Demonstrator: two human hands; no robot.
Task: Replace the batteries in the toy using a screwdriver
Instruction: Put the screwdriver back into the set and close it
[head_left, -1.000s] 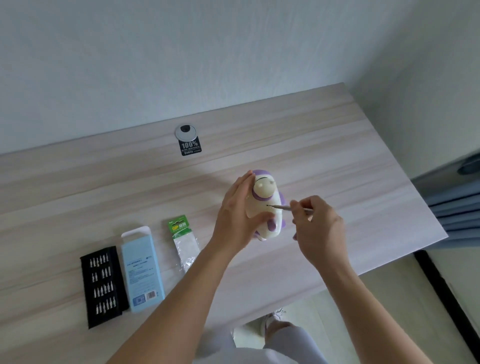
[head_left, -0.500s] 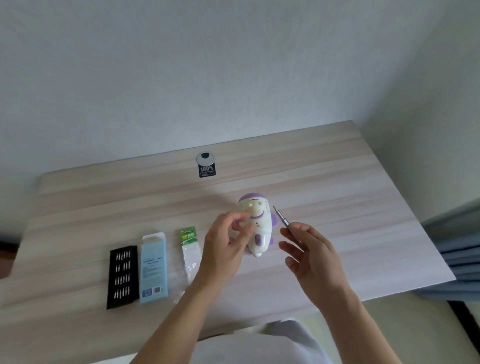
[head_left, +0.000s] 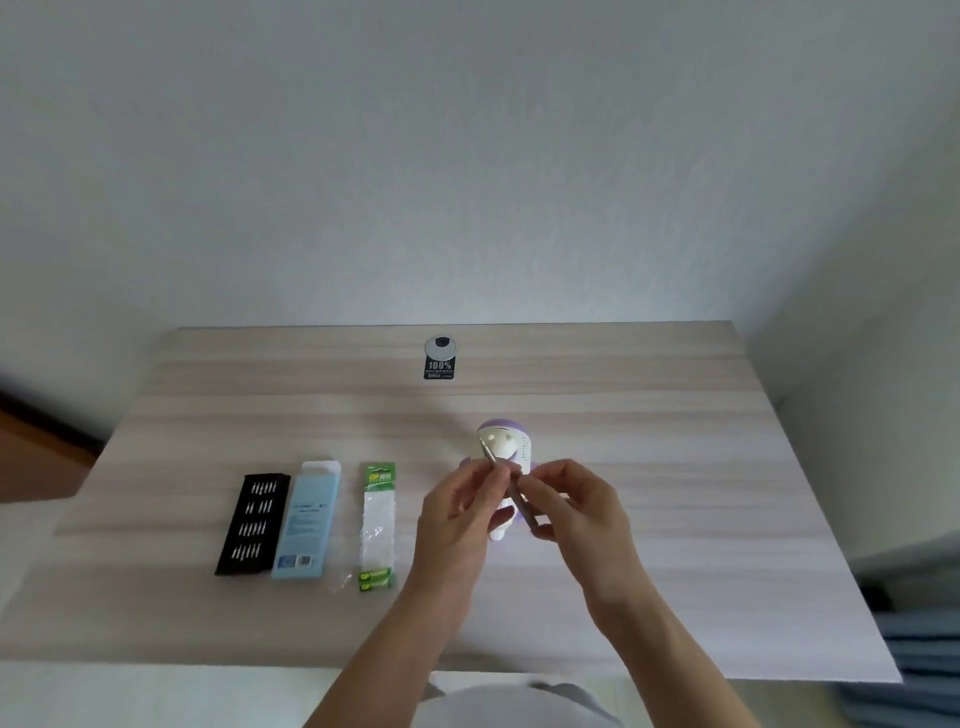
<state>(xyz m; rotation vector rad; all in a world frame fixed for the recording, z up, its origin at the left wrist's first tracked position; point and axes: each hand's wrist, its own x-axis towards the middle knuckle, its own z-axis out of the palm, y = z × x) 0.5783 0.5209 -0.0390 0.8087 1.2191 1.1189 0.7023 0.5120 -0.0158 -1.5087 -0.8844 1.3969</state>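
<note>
A white and purple toy (head_left: 508, 442) lies on the wooden desk (head_left: 675, 467), its lower half hidden behind my hands. Both hands hold a thin screwdriver (head_left: 521, 503) just above the toy. My right hand (head_left: 576, 514) grips the dark handle. The fingertips of my left hand (head_left: 457, 514) pinch the metal shaft near its tip, which points up and left over the toy's head. A clear battery pack (head_left: 378, 525) with a green header lies left of my hands, two green batteries (head_left: 375, 578) at its near end.
A light blue box (head_left: 306, 519) and a black tray of screwdriver bits (head_left: 254, 522) lie side by side left of the battery pack. A round cable grommet (head_left: 441, 345) and a black sticker (head_left: 439, 368) sit near the desk's far edge by the wall.
My left hand has let go of the toy, which now lies on the desk, and has closed on the screwdriver's shaft. The view has tilted up toward the wall.
</note>
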